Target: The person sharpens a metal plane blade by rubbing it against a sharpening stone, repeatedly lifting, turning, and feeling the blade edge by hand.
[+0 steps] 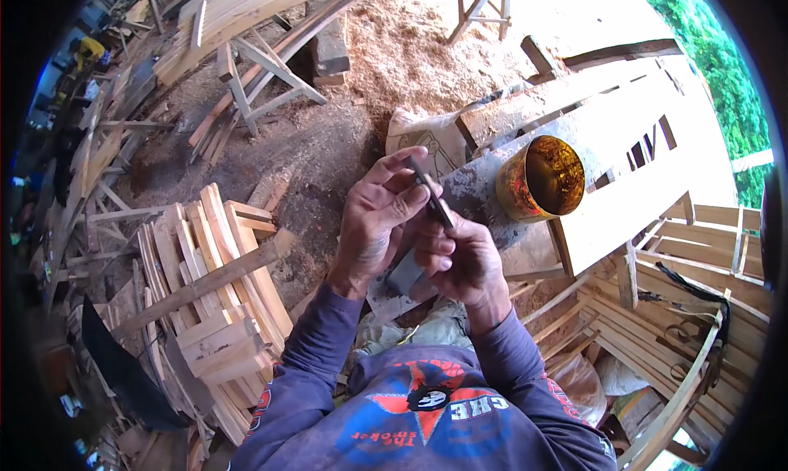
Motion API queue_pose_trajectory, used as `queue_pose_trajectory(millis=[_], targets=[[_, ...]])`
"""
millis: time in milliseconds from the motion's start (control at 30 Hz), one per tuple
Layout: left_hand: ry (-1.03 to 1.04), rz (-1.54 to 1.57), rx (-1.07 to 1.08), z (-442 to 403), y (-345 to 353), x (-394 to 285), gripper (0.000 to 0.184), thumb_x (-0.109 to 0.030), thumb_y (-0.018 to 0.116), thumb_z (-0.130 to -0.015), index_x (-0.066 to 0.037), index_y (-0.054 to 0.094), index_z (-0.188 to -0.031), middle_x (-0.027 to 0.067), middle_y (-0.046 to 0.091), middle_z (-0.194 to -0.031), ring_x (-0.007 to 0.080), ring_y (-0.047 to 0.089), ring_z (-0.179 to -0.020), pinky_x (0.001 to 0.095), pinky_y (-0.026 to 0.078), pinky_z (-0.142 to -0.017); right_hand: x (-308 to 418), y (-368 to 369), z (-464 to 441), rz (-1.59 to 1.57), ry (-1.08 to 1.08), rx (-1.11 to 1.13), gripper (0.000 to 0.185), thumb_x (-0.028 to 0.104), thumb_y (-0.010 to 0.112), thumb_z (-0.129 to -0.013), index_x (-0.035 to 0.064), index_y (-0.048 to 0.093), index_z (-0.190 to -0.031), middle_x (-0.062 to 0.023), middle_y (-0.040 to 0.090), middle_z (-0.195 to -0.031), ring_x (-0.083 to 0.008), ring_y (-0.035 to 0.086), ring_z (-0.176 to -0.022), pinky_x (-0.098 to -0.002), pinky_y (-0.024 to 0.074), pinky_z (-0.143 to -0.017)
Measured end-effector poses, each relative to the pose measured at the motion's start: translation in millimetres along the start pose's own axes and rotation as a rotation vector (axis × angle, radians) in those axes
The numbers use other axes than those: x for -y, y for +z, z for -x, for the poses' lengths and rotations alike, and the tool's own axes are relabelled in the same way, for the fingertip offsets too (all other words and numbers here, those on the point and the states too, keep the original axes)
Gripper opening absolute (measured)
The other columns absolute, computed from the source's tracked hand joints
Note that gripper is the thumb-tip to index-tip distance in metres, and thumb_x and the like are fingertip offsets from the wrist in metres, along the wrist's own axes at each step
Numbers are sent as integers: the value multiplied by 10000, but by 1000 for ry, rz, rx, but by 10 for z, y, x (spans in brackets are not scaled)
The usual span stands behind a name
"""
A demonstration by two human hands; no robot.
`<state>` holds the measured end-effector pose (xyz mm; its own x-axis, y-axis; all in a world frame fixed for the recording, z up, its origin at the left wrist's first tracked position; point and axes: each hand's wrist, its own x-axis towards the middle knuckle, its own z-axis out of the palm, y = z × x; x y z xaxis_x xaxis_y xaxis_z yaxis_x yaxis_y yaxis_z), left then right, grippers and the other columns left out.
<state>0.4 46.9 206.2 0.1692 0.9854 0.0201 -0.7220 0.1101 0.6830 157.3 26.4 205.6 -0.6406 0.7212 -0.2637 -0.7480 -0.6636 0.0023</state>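
Sawdust-strewn ground surrounds the work. Nearest, the left hand pinches a thin dark strip towards its far end, while the right hand grips the near end; the strip sits tilted in the air between them. Control would likely be best with light thumb pressure on the flat faces and fingertips clear of the edges. To the right, an open tin stands on a bench; farther off is a wooden trestle.
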Motion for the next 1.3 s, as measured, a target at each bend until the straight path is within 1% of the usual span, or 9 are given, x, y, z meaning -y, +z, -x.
queue_pose_trajectory(millis=[100, 167, 300, 400, 467, 633, 767, 900, 1300], targets=[[116, -138, -141, 181, 221, -49, 421, 26, 694, -927, 3, 596, -1335, 82, 703, -1092, 155, 678, -991, 308, 554, -933, 6, 26, 126, 7, 113, 155, 237, 235, 609, -1033, 80, 585, -1210, -10, 554, -875, -96, 477, -693, -235, 397, -572], [191, -202, -189, 311, 461, -132, 381, 57, 718, -894, -1, 640, -1262, 77, 701, -1091, 148, 669, -988, 306, 544, -931, -8, 211, 247, 298, -15, -13, 317, 320, 545, -1073, 52, 593, -1235, -74, 635, -958, -137, 564, -757, -268, 448, -612], [364, -352, -245, 497, 726, -221, 378, 55, 744, -873, -3, 639, -1232, 78, 699, -1091, 143, 658, -971, 299, 516, -930, 75, 119, 334, 672, -250, 161, 523, 436, 421, -1113, -22, 654, -1214, -98, 690, -1001, -146, 629, -844, -294, 491, -722], [502, -405, -293, 602, 812, -255, 373, 75, 749, -876, -3, 628, -1220, 68, 707, -1066, 133, 655, -992, 291, 520, -923, 50, 248, 451, 876, -432, 283, 239, 157, 650, -1024, -24, 681, -1178, -80, 675, -1068, -130, 623, -957, -286, 500, -850], [542, -404, -273, 657, 861, -266, 377, 83, 743, -874, -6, 629, -1221, 75, 706, -1065, 138, 657, -992, 297, 520, -927, 45, 368, 500, 943, -491, 345, 217, 19, 750, -931, -28, 693, -1135, -87, 645, -1151, -131, 611, -1028, -299, 493, -917], [605, -417, -277, 754, 992, -256, 332, 66, 740, -859, -9, 631, -1164, 93, 686, -1033, 217, 668, -972, 381, 523, -935, 53, 430, 508, 998, -566, 437, 146, 30, 745, -937, -23, 704, -1067, -96, 651, -1130, -143, 617, -1020, -298, 499, -888], [656, -486, -265, 822, 976, -254, 329, 63, 750, -851, -13, 631, -1149, 99, 685, -1032, 207, 663, -976, 365, 528, -909, 105, 538, 550, 1114, -577, 461, 108, 39, 738, -942, -21, 703, -1025, -105, 666, -1085, -157, 625, -995, -301, 504, -859], [385, -515, -282, 1054, 914, -330, 307, 35, 767, -885, -13, 634, -1158, 82, 679, -1085, 160, 664, -1040, 326, 550, -948, 94, 645, 615, 1264, -537, 423, 88, 63, 722, -928, -22, 713, -910, -134, 690, -1032, -205, 645, -961, -330, 505, -843], [283, -656, -193, 1451, 575, -573, 378, -31, 790, -892, -44, 647, -1241, 7, 689, -1074, 99, 647, -1035, 267, 523, -933, -185, 687, 507, 1384, -232, 450, 110, 52, 753, -909, -34, 687, -889, -75, 690, -951, -138, 623, -894, -273, 470, -823]])
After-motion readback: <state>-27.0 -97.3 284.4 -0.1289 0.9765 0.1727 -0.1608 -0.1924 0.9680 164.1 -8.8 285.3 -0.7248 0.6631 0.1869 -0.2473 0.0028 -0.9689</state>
